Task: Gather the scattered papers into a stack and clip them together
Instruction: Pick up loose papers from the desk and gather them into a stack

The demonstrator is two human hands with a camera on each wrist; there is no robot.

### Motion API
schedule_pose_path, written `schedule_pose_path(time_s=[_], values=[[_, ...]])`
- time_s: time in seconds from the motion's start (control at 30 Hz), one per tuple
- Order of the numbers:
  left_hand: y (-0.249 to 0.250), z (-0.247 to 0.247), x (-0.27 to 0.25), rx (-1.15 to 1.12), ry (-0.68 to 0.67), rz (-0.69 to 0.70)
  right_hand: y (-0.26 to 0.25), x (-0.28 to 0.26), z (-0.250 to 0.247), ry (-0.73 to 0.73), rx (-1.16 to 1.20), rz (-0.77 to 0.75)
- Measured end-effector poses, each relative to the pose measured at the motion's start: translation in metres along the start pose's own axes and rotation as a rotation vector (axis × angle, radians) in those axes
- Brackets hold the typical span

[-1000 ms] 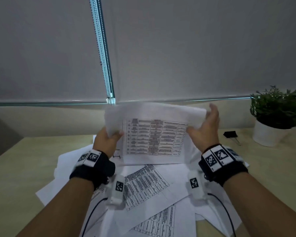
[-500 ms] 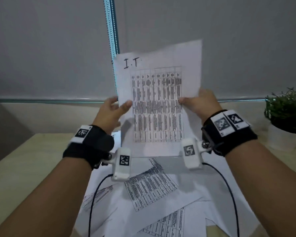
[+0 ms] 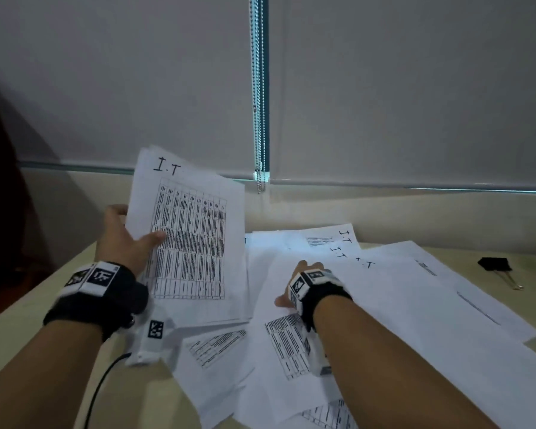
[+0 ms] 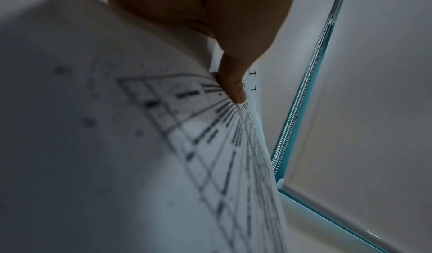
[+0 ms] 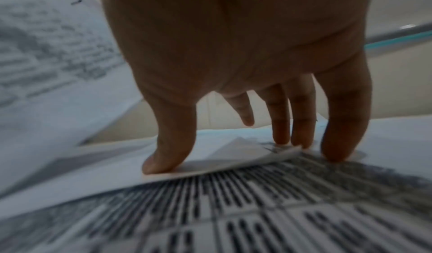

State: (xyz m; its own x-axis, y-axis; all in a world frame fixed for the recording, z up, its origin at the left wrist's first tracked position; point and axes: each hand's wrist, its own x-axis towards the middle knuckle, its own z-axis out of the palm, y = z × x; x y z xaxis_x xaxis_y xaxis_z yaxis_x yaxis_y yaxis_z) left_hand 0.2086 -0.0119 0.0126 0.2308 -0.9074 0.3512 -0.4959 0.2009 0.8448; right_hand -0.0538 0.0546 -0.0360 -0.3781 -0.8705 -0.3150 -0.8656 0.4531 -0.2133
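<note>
My left hand holds a held stack of papers upright at the left, its top sheet marked "I.T" above a printed table. In the left wrist view the thumb presses on the front of that stack; the fingers behind are hidden. My right hand is down on the scattered papers on the table. Its straight fingers and thumb press on a blank white sheet that bulges between them, over a printed sheet. A black binder clip lies at the far right.
The beige table runs to a low wall ledge under grey roller blinds, with a bead chain hanging between them. More printed sheets overlap near the front edge. A black cable trails from my left wrist.
My right hand let go of the held stack and dropped onto the sheets on the table. My left hand carried the stack left and lower. The view swung right, showing the clip.
</note>
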Motion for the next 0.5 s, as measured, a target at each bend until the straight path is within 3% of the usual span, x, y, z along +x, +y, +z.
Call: schedule_pose_path(time_s=[0.2, 0.3, 0.43, 0.5], values=[[-0.012, -0.014, 0.0, -0.004, 0.002, -0.031, 0.017, 0.013, -0.015, -0.042, -0.126, -0.058], [-0.014, -0.013, -0.003, -0.006, 0.003, -0.037, 0.04, 0.015, -0.03, -0.041, -0.051, -0.043], [-0.017, -0.012, -0.006, 0.003, -0.015, -0.033, 0.065, 0.017, -0.095, 0.442, 0.368, 0.008], [-0.02, -0.01, -0.005, 0.021, -0.035, -0.016, 0.071, 0.004, -0.129, 0.708, 0.503, -0.094]])
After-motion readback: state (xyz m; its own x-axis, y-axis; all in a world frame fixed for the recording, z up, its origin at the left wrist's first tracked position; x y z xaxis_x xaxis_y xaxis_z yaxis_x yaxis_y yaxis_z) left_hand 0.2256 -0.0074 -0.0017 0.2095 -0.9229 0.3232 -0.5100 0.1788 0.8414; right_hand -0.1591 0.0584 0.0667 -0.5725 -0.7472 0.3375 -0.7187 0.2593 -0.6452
